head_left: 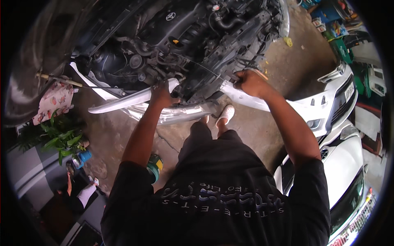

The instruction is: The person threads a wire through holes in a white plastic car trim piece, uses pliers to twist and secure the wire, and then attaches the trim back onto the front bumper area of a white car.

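My left hand (164, 96) is closed around the inner end of a long, narrow white panel (127, 101), which slants down to the left across the front of an opened car. My right hand (252, 84) grips near the end of a white bumper cover (242, 97). This cover stretches away to the right, where its dark grille (344, 104) and a fog lamp (314, 124) show. Between and beyond my hands lies the exposed engine bay (172, 53), with hoses and a black engine cover. My fingertips are partly hidden.
A silvery bumper bar (176, 114) crosses the car's front by my feet. Behind me to the right stands another white car (340, 164). A green bucket (154, 167) is on the concrete floor near my left side. Potted plants (61, 135) and a seated person (78, 197) are at left.
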`<act>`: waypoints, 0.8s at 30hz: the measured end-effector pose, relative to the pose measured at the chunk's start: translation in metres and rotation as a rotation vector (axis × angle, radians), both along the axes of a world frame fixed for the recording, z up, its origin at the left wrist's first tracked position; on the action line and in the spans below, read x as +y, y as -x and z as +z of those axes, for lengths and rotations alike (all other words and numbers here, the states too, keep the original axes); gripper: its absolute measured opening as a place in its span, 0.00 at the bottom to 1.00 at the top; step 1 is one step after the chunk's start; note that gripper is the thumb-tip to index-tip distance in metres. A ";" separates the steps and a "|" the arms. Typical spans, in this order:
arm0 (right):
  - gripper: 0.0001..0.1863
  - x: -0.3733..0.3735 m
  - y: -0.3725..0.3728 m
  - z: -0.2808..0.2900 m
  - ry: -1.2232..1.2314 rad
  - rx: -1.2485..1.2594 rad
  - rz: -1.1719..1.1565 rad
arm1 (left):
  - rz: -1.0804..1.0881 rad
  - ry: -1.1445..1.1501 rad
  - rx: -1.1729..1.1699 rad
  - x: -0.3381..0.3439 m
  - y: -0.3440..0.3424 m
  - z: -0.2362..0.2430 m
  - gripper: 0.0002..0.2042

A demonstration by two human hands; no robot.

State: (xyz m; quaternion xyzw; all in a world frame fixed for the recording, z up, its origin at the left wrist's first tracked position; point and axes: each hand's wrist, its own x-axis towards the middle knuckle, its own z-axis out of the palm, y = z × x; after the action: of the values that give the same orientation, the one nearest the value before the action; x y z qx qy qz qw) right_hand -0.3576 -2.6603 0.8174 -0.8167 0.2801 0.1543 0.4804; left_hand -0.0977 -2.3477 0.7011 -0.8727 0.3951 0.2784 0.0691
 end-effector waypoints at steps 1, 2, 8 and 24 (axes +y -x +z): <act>0.20 0.002 -0.004 -0.007 0.044 0.011 0.046 | 0.002 -0.020 -0.009 0.000 -0.005 -0.005 0.63; 0.20 0.002 -0.010 -0.014 0.024 0.024 0.084 | 0.005 -0.041 -0.031 0.000 -0.014 -0.010 0.63; 0.20 0.014 -0.055 -0.033 0.001 0.101 0.215 | 0.038 -0.002 0.078 0.010 -0.056 -0.027 0.43; 0.25 0.049 -0.118 -0.049 -0.189 0.231 0.526 | -0.227 0.516 0.197 0.059 0.030 0.053 0.41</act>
State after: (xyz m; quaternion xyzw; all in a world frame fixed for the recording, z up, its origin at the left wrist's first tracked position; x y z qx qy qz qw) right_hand -0.2398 -2.6110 0.7686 -0.7897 0.0963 0.3908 0.4629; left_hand -0.1278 -2.2883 0.7544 -0.7806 0.5525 0.2425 -0.1629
